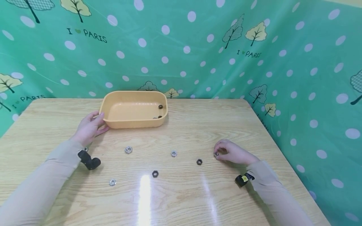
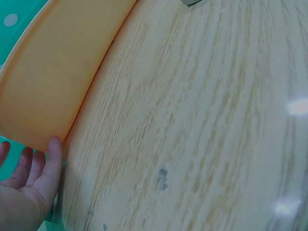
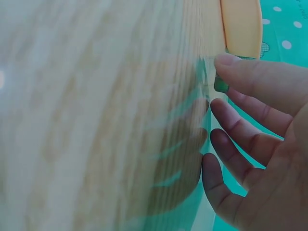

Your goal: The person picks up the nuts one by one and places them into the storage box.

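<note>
My right hand [image 1: 233,152] is low over the right part of the table, pinching a small hex nut [image 1: 216,154] between thumb and index finger. In the right wrist view the nut [image 3: 221,84] shows partly behind the thumb, while the other fingers curve loosely near the tabletop. At the back left, my left hand [image 1: 89,127] touches the left end of a shallow yellow-orange bin [image 1: 135,124]. Its fingers [image 2: 54,149] are extended against the bin's end wall in the left wrist view. Inside the bin, a dark nut [image 1: 160,106] and a couple more lie at the right end.
Silver nuts [image 1: 128,150] [image 1: 173,153] [image 1: 112,182] lie spread over the wooden table [image 1: 186,194], with two black nuts [image 1: 199,162] [image 1: 155,174] among them. Another silver nut [image 1: 86,149] is partly hidden by the left wrist. A green dotted curtain [image 1: 198,72] hangs behind and at the right.
</note>
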A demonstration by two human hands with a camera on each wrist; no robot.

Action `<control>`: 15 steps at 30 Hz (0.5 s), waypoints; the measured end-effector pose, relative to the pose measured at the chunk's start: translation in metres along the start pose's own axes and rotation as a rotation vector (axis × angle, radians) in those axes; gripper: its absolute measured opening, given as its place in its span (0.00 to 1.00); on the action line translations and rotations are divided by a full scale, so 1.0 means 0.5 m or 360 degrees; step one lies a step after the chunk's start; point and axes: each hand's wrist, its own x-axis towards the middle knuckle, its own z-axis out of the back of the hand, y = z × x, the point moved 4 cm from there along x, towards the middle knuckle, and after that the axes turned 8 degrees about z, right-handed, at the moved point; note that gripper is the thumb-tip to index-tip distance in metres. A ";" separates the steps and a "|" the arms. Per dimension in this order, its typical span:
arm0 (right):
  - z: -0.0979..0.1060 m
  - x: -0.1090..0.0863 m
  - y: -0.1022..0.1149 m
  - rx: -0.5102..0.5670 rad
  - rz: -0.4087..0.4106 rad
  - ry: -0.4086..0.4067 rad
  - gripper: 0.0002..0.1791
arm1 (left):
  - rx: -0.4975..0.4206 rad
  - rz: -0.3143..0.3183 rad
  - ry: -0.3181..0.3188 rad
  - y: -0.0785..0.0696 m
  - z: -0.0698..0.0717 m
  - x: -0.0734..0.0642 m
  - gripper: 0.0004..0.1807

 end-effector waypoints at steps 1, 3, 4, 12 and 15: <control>0.000 0.000 0.000 0.0002 -0.0006 -0.0002 0.05 | -0.0004 -0.0002 0.0003 0.001 0.000 -0.001 0.48; 0.001 -0.001 0.000 0.0005 -0.0024 -0.0010 0.05 | -0.0009 -0.0003 0.0005 0.002 0.000 -0.002 0.48; 0.002 -0.001 -0.001 0.0012 -0.0034 -0.0014 0.05 | -0.0016 -0.0002 0.0007 0.003 0.000 -0.002 0.49; 0.012 0.004 -0.002 0.0096 -0.0039 -0.0061 0.06 | -0.0029 -0.0026 0.0016 0.003 0.002 0.003 0.48; 0.019 0.010 0.004 0.0116 -0.0017 -0.0089 0.06 | -0.0038 -0.0033 0.0025 0.003 0.002 0.003 0.48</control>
